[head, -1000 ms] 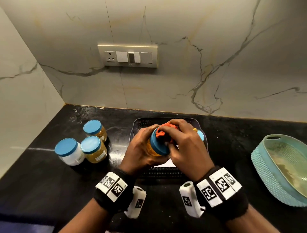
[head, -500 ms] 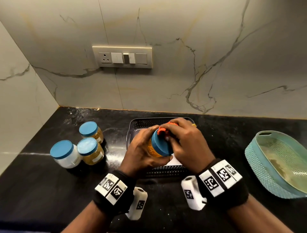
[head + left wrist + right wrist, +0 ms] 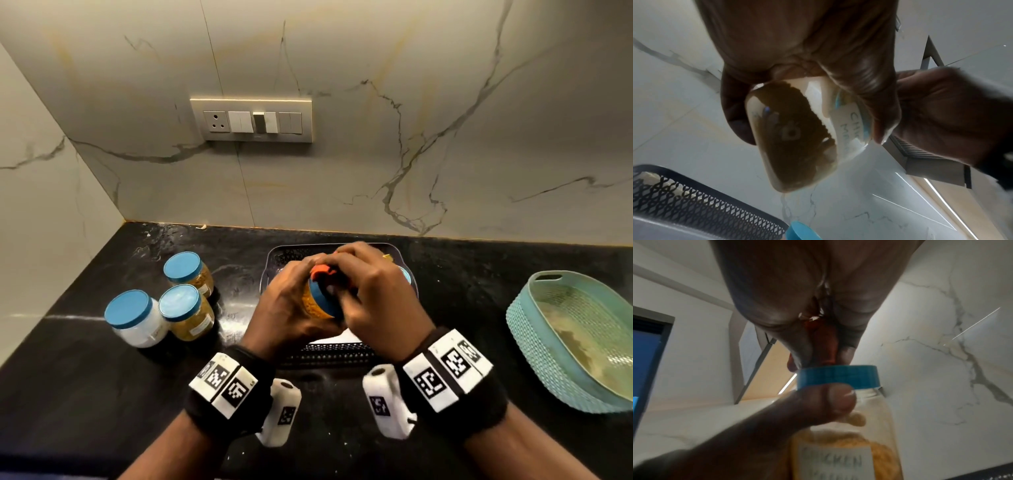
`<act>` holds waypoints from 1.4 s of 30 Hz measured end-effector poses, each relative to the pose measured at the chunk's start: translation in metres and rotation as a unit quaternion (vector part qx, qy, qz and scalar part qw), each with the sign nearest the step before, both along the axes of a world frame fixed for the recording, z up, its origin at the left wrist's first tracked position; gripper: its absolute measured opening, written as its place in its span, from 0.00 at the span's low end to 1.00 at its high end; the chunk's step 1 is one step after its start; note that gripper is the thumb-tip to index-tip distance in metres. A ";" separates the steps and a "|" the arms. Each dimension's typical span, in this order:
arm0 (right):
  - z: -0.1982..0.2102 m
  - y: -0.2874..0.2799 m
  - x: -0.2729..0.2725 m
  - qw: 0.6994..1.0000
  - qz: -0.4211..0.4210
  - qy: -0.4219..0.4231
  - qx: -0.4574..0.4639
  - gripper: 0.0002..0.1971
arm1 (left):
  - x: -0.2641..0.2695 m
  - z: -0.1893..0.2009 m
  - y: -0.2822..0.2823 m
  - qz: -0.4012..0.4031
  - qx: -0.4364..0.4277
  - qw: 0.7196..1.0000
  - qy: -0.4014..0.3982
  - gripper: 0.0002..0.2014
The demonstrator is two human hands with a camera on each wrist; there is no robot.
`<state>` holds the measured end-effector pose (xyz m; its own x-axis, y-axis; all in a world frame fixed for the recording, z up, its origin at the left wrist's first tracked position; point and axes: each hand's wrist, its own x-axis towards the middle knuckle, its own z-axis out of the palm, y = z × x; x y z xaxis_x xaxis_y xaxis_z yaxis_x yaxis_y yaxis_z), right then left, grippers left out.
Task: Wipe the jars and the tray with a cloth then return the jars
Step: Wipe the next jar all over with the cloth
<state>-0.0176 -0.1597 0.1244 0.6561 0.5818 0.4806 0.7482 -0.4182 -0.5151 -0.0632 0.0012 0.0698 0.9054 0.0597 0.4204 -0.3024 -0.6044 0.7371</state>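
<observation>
Black stone counter under marble walls, and both hands are up over the dark mesh tray. Left hand wraps its fingers round the spice jar, tilted. Right hand pinches a bunched orange cloth against its blue lid. Three more jars stand left on the counter; a teal basket sits right.

Pale marble walls with dark veins meet in a corner at the left. A switch panel sits on the back wall above the glossy black desk.
</observation>
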 end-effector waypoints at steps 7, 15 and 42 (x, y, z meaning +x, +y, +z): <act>-0.018 -0.035 0.009 0.999 0.033 0.005 -0.033 0.15 | -0.006 -0.004 0.006 0.025 0.003 1.000 0.019 0.41; -0.002 -0.010 -0.001 0.999 0.022 0.033 0.027 0.15 | 0.003 0.015 0.006 0.016 0.084 0.996 0.006 0.40; -0.001 0.000 0.019 0.999 -0.014 0.029 0.018 0.15 | 0.000 0.005 0.002 0.036 0.056 0.998 0.010 0.39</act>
